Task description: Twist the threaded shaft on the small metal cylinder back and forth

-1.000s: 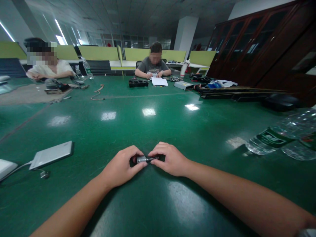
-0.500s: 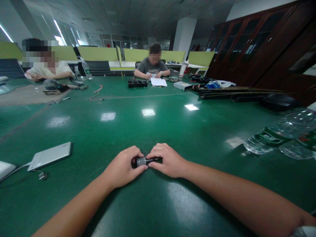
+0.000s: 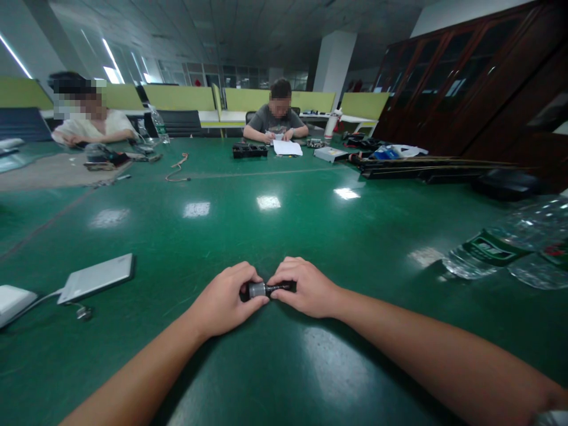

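A small dark cylindrical object with a grey band (image 3: 257, 290) lies level between my two hands, low over the green table (image 3: 231, 222) or resting on it. My left hand (image 3: 227, 299) is closed round its thicker left end, thumb in front and fingers behind. Its thin black right part is pinched by my right hand (image 3: 305, 287). Both ends of the object are partly hidden by my fingers. The fingertips of the two hands are close together.
At the left lie a silver flat device (image 3: 96, 278) with a cable and a white box (image 3: 14, 303). Clear bottles (image 3: 488, 251) are at the right. Farther back are a black tray (image 3: 249, 151), black parts (image 3: 426, 168) and two seated people.
The whole view has shifted slightly, so things appear a little farther right. Both hands keep their hold on the object, with no clear change in grip.
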`<state>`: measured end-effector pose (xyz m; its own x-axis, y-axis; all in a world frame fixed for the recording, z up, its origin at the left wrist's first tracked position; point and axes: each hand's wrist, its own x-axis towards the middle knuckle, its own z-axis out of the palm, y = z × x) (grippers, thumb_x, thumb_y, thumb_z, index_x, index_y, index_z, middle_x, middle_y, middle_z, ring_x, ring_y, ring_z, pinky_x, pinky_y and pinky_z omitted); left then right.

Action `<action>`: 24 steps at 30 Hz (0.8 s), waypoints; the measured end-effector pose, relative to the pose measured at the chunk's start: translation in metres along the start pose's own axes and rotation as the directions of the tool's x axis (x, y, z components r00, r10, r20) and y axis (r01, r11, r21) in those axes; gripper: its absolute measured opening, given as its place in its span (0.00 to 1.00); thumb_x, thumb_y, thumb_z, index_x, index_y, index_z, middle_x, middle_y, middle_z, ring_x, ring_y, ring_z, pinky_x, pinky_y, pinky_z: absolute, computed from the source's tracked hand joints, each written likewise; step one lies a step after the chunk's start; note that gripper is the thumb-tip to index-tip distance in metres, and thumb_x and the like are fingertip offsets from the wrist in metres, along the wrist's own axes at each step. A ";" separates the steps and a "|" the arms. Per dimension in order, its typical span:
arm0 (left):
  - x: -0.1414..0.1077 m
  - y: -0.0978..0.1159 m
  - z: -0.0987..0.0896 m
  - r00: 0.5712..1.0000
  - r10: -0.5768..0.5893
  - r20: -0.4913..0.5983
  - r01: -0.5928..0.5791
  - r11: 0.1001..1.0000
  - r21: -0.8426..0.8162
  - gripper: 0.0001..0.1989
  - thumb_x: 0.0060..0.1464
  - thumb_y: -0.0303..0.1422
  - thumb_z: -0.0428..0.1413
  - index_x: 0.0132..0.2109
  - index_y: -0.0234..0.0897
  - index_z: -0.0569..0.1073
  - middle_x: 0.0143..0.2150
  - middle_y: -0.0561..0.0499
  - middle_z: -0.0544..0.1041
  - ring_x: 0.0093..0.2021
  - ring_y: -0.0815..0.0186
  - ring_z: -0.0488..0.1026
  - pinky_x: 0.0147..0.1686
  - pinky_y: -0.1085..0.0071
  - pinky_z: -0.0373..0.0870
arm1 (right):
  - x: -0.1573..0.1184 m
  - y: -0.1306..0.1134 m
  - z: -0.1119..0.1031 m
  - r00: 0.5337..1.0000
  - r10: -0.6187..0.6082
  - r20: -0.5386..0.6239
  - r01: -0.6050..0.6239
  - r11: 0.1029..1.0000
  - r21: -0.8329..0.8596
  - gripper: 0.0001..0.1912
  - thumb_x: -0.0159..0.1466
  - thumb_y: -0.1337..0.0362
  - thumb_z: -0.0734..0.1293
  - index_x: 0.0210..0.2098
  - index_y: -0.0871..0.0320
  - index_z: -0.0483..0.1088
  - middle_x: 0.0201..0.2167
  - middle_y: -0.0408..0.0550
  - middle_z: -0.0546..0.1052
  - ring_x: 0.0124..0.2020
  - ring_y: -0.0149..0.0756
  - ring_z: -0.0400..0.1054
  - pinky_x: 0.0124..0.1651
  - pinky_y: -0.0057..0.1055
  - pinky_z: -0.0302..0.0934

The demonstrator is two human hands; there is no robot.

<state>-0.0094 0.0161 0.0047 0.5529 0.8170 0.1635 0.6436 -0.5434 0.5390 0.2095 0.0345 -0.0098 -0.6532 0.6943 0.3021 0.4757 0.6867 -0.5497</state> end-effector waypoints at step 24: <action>-0.002 -0.004 -0.002 1.000 0.022 -0.020 -0.022 1.000 0.002 0.08 0.56 0.36 0.58 0.39 0.37 0.72 0.33 0.51 0.71 0.32 0.65 0.68 0.32 0.70 0.63 | 0.000 0.001 0.000 0.998 0.063 -0.030 -0.063 0.998 -0.008 0.06 0.57 0.66 0.73 0.35 0.56 0.77 0.31 0.45 0.79 0.36 0.36 0.69 0.44 0.35 0.59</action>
<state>-0.0139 0.0171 0.0040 0.5563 0.8086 0.1915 0.6321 -0.5614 0.5341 0.2102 0.0348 -0.0101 -0.6041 0.7422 0.2903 0.5206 0.6433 -0.5613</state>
